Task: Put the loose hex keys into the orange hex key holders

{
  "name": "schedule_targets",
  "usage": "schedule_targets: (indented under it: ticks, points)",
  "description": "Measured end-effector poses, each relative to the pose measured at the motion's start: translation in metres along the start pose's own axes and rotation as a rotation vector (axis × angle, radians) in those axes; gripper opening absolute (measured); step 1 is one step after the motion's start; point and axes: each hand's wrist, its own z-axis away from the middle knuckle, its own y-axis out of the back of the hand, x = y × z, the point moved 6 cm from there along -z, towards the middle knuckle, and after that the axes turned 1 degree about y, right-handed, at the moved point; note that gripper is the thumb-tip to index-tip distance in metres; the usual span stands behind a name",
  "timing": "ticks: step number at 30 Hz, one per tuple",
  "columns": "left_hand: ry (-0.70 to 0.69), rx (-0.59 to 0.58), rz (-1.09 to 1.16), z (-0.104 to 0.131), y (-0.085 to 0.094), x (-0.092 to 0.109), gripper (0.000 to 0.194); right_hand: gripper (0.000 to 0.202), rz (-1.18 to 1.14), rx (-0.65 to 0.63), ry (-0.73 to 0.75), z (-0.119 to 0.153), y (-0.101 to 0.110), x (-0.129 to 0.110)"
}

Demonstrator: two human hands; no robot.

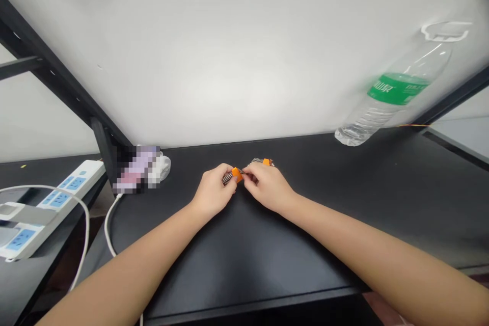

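Over the middle of the black table, my left hand (214, 188) is closed on a small bundle with dark and light stripes and an orange band (237, 174). My right hand (267, 186) meets it from the right, thumb and fingers pinched together at the orange end. What sits between those fingertips is too small to make out; something dark shows there. Just behind my right hand lies a second striped bundle with an orange band (266, 162), partly covered by the hand.
A large clear water bottle (399, 89) with a green label stands at the back right by the white wall. Left of my hands are a pixelated object, a crumpled white plastic item (163, 167) and a white cable (108, 224). A power strip (57, 204) lies further left.
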Motion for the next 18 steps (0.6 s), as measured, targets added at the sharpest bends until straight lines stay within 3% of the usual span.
schedule_targets:
  ticks: [4, 7, 12, 18]
  points:
    - [-0.097, -0.006, -0.139, 0.001, 0.000, 0.011, 0.012, 0.009, 0.190, -0.071, 0.067, 0.001, -0.001, -0.006]
    - [-0.085, -0.011, -0.123, 0.001, 0.000, 0.011, 0.010, 0.010, 0.245, -0.118, 0.116, 0.002, -0.001, -0.009]
    - [0.083, -0.036, 0.073, 0.002, -0.001, -0.001, 0.017, 0.014, 0.187, -0.109, 0.093, 0.001, 0.000, -0.009]
    - [0.107, -0.018, 0.157, 0.001, -0.002, -0.004, 0.022, 0.014, -0.004, -0.092, -0.032, -0.003, -0.003, 0.002]
